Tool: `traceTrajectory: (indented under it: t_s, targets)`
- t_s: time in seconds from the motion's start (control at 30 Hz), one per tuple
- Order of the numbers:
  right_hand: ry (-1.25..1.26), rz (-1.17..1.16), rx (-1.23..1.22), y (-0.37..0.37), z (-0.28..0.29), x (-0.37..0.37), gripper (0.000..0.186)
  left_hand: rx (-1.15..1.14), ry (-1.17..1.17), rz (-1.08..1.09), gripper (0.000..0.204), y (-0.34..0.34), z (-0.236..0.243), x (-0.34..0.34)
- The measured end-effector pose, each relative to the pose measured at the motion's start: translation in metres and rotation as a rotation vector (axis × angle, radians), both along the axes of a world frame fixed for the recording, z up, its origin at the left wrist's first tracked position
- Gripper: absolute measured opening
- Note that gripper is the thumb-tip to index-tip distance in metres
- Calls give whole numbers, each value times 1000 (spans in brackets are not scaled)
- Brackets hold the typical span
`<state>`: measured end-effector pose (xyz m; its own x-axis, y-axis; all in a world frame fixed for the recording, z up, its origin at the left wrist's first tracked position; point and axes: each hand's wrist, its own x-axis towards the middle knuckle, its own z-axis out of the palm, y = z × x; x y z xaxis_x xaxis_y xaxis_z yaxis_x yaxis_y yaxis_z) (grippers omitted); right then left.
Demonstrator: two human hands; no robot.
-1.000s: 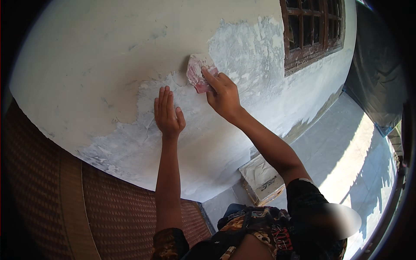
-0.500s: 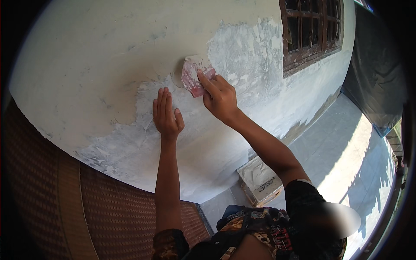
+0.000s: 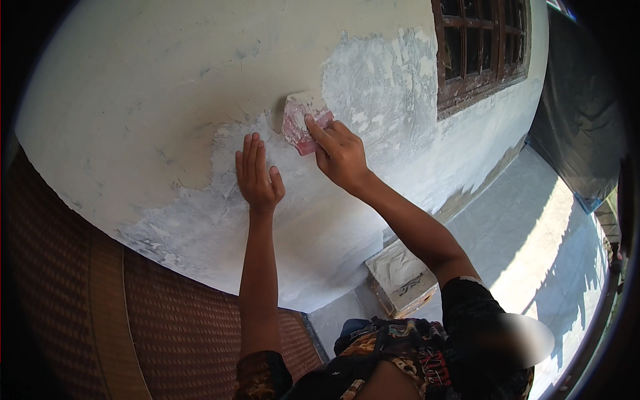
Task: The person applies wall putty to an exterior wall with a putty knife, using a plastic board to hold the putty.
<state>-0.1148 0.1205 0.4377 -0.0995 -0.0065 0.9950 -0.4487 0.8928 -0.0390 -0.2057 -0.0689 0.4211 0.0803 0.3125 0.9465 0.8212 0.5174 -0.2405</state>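
A brown woven panel (image 3: 200, 320) spreads from 7 to 9 o'clock, below a cream wall (image 3: 200, 87) coated unevenly in whitish-grey filler. At 10 o'clock, close to the center, the left hand (image 3: 259, 183) lies open and flat, palm to the wall, fingers together and pointing to 12, thumb set apart; it grips nothing. Between 11 and 12 o'clock, a smeared pink putty spreader (image 3: 300, 121) stands at the wall on the ragged edge of the grey coat. From its 4 o'clock side, the right hand (image 3: 343, 157) clasps it, index finger laid along the face and the other fingers curled; the thumb is hidden. A box with a putty-smeared top (image 3: 401, 272) sits at 4 to 5 o'clock on a tiled floor (image 3: 497, 207), with a brown-framed window (image 3: 485, 50) at 1 to 2 and a dark tarpaulin (image 3: 577, 113) past 2.
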Motion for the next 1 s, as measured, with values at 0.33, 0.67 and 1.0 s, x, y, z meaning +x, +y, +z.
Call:
traceTrajectory:
  t_s: [0.33,0.67,1.0]
  targets:
    - [-43,-27,77,-11,-41,-22,63,27,-24,23,49,-2,-3,-3]
    - [118,-155,-11,26,59,-30,60,37,-4,0,49,2,-1,-1]
    - [43,44,38,-10,-2,2,67,51,2,25,46,0,-1,-2]
